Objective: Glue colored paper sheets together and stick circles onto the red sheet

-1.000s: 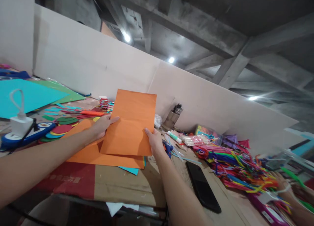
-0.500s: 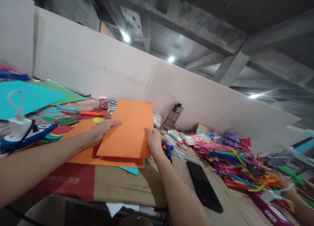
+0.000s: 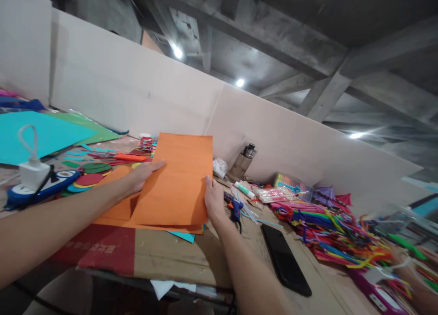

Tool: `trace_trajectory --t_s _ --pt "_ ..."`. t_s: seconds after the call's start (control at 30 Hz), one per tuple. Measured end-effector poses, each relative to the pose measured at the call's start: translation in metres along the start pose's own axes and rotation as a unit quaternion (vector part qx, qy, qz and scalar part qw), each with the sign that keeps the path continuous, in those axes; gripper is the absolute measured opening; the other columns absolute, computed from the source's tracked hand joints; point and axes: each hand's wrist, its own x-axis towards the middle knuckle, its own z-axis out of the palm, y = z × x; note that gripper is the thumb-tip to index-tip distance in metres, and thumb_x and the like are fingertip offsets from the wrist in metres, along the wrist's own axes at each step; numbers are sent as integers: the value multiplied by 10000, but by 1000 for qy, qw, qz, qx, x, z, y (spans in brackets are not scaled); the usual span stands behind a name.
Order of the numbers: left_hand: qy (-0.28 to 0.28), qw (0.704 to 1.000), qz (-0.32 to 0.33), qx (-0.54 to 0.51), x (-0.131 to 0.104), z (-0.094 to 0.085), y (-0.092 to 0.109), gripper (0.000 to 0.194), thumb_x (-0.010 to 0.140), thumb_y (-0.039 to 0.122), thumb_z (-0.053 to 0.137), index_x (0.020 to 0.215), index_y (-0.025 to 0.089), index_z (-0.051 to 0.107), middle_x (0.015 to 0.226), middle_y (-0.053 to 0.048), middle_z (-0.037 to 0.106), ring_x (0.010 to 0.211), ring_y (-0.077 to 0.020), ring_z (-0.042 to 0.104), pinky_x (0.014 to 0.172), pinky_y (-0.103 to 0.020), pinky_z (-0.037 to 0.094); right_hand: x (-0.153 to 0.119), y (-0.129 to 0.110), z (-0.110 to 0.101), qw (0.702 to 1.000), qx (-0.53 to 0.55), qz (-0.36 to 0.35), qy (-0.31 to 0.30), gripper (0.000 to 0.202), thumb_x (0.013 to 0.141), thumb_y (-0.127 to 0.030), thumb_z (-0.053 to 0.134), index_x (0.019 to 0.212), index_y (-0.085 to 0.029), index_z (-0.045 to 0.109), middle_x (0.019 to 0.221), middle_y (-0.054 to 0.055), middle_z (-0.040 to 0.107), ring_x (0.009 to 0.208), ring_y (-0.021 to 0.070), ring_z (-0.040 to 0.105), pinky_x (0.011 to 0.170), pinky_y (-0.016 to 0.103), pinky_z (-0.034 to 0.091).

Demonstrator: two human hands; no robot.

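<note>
An orange sheet [image 3: 176, 180] is raised at a tilt over the table, held at both side edges. My left hand [image 3: 142, 174] grips its left edge, thumb on the front face. At the right edge, my right hand [image 3: 214, 198] pinches the sheet, with the other fingers behind it. Beneath lie more orange paper [image 3: 118, 210] and a turquoise sheet [image 3: 185, 236], mostly covered.
A black phone [image 3: 285, 260] and a blue glue gun [image 3: 235, 208] lie right of the sheet. Colourful pipe cleaners [image 3: 335, 233] spread farther right, near another person's hand [image 3: 407, 269]. A blue power strip [image 3: 44, 187] sits left; a bottle [image 3: 242, 162] stands behind.
The held orange sheet has tipped a little more upright, its top edge rising and its lower left corner shifting left. Both hands keep their hold. The view has shifted slightly.
</note>
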Motion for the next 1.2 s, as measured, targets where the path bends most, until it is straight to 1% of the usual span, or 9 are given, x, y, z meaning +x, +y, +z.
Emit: trace_trajectory --t_s 0.13,0.27,0.43,0.53,0.73,0.8,0.97,1.1,1.2 --pt "9 999 33 0 0 -1 1 300 791 186 670 1084 136 637 844 -104 750 656 -250 718 611 -380 599 -3 0 1 1000 16 2 -22 582 819 -665 410 757 -143 660 674 63 657 653 193 581 569 269 424" --pt "14 999 42 0 0 -1 2 306 802 192 653 1102 138 637 858 -100 751 660 -236 718 601 -344 591 1 2 1 1000 -9 0 -15 530 815 -634 443 750 -151 653 656 53 651 662 192 577 572 265 422" --pt "2 1000 -14 -2 2 -6 5 338 817 316 651 1096 124 660 868 -125 752 660 -268 717 573 -368 592 1 0 1 1000 -20 0 -9 473 817 -588 462 751 -159 651 662 53 661 683 196 594 584 264 433" --pt "-33 999 -32 -12 5 -12 8 348 842 319 622 1126 121 654 883 -130 753 687 -269 722 621 -383 600 -2 -3 1 998 16 30 -48 460 803 -587 482 733 -162 644 661 48 666 667 196 611 579 267 448" --pt "-34 998 -53 30 1 -11 11 393 796 232 671 1172 122 639 922 -144 754 689 -281 727 639 -400 599 -4 -11 1 974 156 112 -121 402 748 -566 585 832 -176 639 791 62 713 671 192 657 600 285 488" --pt "-58 995 -69 41 -4 -8 11 406 772 235 704 1163 140 649 927 -140 755 699 -296 728 644 -419 599 -3 -13 0 970 192 109 -104 418 750 -570 593 902 -183 637 869 69 723 719 194 672 617 286 499" --pt "-101 986 -122 50 -12 -6 11 438 729 279 759 1134 136 675 965 -157 751 765 -321 729 692 -436 596 6 -15 -9 968 238 79 -1 468 805 -626 516 978 -202 612 1007 58 717 767 176 671 601 267 500" --pt "-132 976 -160 70 -13 -8 12 412 789 314 704 1112 59 678 1041 -203 726 816 -326 717 737 -449 583 13 -20 -21 967 224 110 46 546 858 -694 349 849 -200 582 792 44 696 599 155 612 479 253 441" --pt "-134 976 -150 80 -13 -9 11 409 796 307 694 1116 53 676 1043 -202 726 821 -328 712 738 -443 579 15 -21 -26 979 173 92 55 503 839 -682 404 789 -203 549 669 17 634 514 138 545 444 244 409"
